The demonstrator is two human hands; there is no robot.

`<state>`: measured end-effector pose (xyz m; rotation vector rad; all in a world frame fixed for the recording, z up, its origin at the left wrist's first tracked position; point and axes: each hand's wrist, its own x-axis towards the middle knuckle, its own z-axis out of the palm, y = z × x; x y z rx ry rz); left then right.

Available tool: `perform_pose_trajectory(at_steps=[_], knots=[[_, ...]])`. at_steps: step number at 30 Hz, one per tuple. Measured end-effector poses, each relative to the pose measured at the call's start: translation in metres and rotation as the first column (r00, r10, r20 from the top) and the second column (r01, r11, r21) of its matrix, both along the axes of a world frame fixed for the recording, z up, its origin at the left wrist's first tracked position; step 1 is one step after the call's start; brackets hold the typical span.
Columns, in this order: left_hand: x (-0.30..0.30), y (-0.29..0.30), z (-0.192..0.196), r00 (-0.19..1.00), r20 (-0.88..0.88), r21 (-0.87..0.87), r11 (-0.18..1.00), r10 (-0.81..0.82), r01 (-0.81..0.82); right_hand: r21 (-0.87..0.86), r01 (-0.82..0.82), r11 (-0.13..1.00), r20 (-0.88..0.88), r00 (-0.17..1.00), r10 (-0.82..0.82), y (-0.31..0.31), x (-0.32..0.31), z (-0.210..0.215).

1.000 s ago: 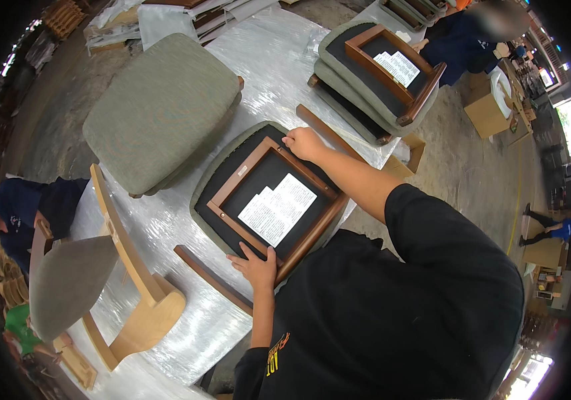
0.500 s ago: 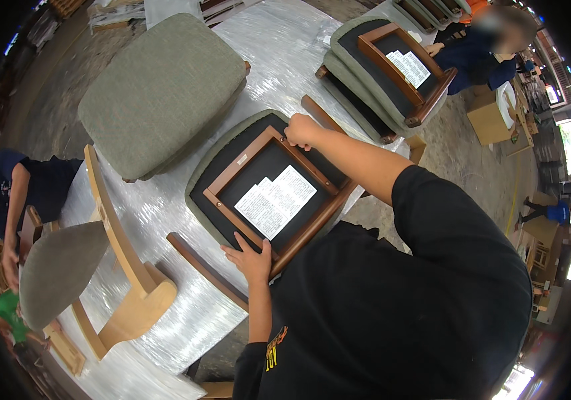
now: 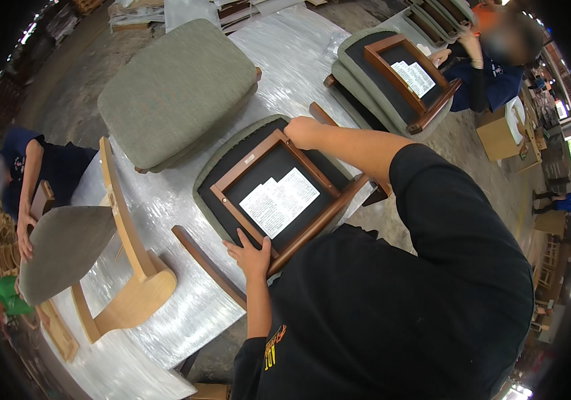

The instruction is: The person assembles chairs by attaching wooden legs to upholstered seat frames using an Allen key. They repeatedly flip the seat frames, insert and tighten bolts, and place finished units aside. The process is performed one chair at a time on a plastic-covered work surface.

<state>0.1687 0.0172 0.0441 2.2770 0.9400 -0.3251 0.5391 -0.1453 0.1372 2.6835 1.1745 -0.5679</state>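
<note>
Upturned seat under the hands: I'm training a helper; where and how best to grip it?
Probably palm-over on the long rail, from the lower right: this narrow bar runs along the near edge of the upturned seat, its middle clear of the left hand.

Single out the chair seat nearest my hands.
The middle, underside-up seat: your left hand touches its wooden frame and your right hand is at its far corner. The left stack and right stack lie farther off.
</note>
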Motion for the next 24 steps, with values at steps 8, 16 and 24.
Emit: perform_pose_trajectory(at_steps=[8, 16, 24], knots=[[0.0, -0.001, 0.004, 0.999, 0.013, -0.018, 0.999, 0.032, -0.031, 0.016, -0.094, 0.995, -0.131, 0.987, 0.095, -0.003, 0.011, 0.028], [-0.002, 0.0, -0.002, 0.999, 0.027, 0.002, 1.0, 0.029, -0.029, -0.001, -0.242, 0.97, -0.035, 0.97, 0.242, -0.002, 0.019, 0.021], [-0.001, -0.002, -0.007, 0.998, 0.063, 0.021, 0.999, 0.025, -0.027, 0.089, -0.43, 0.899, 0.121, 0.9, 0.418, -0.018, 0.03, 0.003]])
